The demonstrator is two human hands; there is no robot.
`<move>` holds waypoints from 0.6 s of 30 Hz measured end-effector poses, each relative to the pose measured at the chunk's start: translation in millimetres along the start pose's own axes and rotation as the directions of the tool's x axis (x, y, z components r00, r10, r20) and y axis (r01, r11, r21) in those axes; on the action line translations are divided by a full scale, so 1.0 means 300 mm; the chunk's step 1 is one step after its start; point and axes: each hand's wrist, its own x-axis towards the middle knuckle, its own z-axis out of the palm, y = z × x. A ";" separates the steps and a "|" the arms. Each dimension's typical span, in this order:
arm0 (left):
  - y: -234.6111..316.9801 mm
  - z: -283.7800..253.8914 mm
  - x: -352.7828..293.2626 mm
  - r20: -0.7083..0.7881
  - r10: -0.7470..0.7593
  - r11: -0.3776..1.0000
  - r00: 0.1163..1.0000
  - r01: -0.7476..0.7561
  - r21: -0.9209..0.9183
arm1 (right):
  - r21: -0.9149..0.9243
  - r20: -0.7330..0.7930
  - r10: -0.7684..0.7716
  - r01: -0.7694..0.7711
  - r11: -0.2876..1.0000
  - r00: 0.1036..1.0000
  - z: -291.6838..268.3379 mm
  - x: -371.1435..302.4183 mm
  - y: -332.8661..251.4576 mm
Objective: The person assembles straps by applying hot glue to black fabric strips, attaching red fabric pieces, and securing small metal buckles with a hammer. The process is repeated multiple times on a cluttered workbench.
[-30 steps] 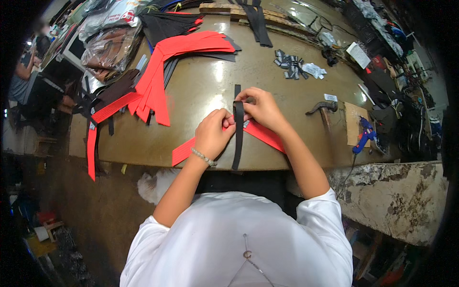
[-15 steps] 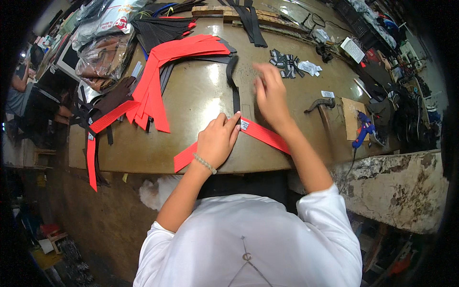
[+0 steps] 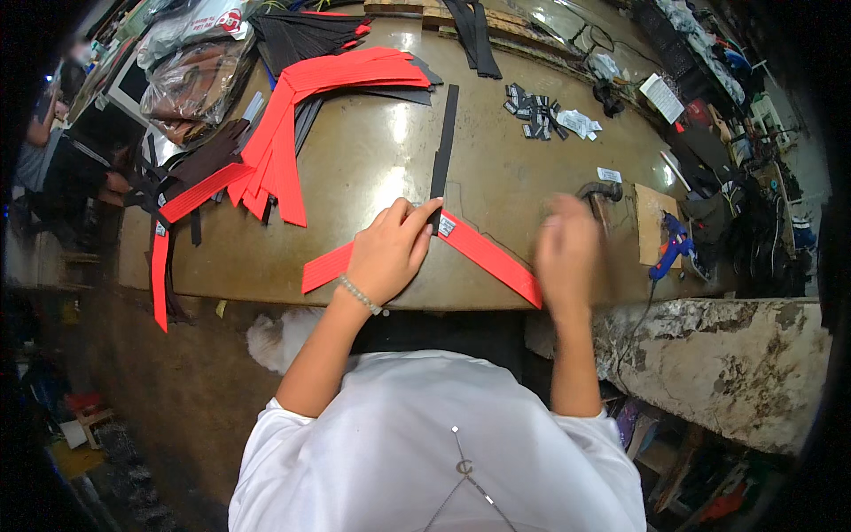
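Observation:
A folded red strap (image 3: 486, 253) lies in a shallow V near the front edge of the brown worktable (image 3: 372, 168). My left hand (image 3: 390, 250) presses flat on the strap at its fold, where a narrow black strip (image 3: 442, 151) starts and runs away across the table. A small white tag sits on the red strap beside my fingertips. My right hand (image 3: 567, 253) is blurred in the air above the strap's right end, fingers apart and holding nothing. A hammer (image 3: 603, 191) lies just beyond it.
A pile of red straps (image 3: 292, 115) and black strips spreads over the table's left, some hanging off the edge. Small black buckles (image 3: 532, 111) lie at the back, a blue glue gun (image 3: 672, 248) and cardboard at right. A person sits far left.
My right hand has left the black strip and pulled back toward the table's right front edge. The black strip now lies stretched straight away from the fold. My left hand stays pressed on the strap.

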 end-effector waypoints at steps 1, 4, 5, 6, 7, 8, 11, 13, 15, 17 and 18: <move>-0.005 -0.015 -0.010 -0.036 0.007 0.997 0.999 -0.009 -0.079 | -0.234 -0.065 0.105 -0.117 0.965 0.992 -0.042 0.003 0.064; -0.027 -0.059 -0.049 -0.162 0.008 0.991 0.987 -0.029 -0.128 | -0.577 0.002 0.475 -0.387 0.719 0.880 -0.146 0.030 0.127; -0.033 -0.066 -0.060 -0.222 0.013 0.992 0.975 -0.039 -0.116 | -0.434 0.020 0.421 -0.371 0.821 0.907 -0.166 0.044 0.104; -0.040 -0.070 -0.069 -0.177 -0.064 0.985 0.982 0.034 -0.170 | -0.300 0.071 0.434 -0.396 0.868 0.898 -0.176 0.051 0.058; -0.047 -0.070 -0.074 -0.144 -0.131 0.970 0.981 0.097 -0.223 | -0.191 0.101 0.514 -0.490 0.851 0.852 -0.203 0.068 0.005; -0.053 -0.067 -0.077 -0.103 -0.205 0.946 0.973 0.170 -0.276 | -0.009 0.147 0.418 -0.421 0.907 0.897 -0.221 0.075 -0.060; -0.068 -0.052 -0.075 -0.162 -0.213 0.942 0.964 0.158 -0.297 | 0.299 0.201 0.105 -0.163 0.940 0.974 -0.129 0.004 -0.273; -0.077 -0.047 -0.070 -0.163 -0.228 0.939 0.960 0.173 -0.296 | 0.247 0.564 -0.022 -0.143 0.959 0.826 -0.091 0.013 -0.324; -0.083 -0.046 -0.070 -0.169 -0.228 0.939 0.959 0.171 -0.298 | 0.219 0.485 0.090 -0.220 0.950 0.870 -0.074 0.011 -0.338; -0.085 -0.050 -0.073 -0.141 -0.222 0.940 0.965 0.174 -0.293 | 0.224 0.431 0.179 -0.297 0.928 0.884 -0.071 0.013 -0.343; -0.084 -0.052 -0.071 -0.136 -0.228 0.941 0.964 0.182 -0.284 | 0.240 0.501 0.086 -0.234 0.942 0.861 -0.076 0.018 -0.340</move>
